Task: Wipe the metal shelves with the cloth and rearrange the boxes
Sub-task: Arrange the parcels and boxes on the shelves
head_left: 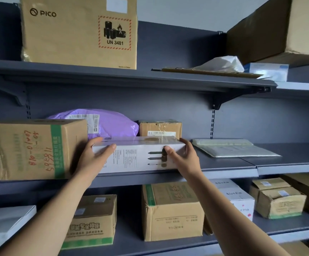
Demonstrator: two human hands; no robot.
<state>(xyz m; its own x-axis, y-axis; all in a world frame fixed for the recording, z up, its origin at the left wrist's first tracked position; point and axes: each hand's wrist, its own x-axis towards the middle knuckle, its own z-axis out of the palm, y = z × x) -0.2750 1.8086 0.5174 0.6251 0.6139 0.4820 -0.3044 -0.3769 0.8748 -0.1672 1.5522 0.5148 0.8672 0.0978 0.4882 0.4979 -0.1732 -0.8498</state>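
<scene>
A long white box [137, 154] printed with pens lies on the middle metal shelf [224, 168], at its front edge. My left hand [92, 156] grips its left end, thumb on the front face and fingers over the top. My right hand [184, 156] grips its right end the same way. A large brown carton [26, 150] with red handwriting stands just left of the white box. Behind it lie a purple mailer bag [111, 124] and a small taped carton [160, 127]. No cloth shows in either hand.
A white padded envelope [231, 147] lies on the middle shelf to the right. The upper shelf [113, 75] carries a PICO carton [79, 32], flat cardboard, a white plastic bag [222, 64] and a big box. Several cartons stand on the lower shelf [288, 230].
</scene>
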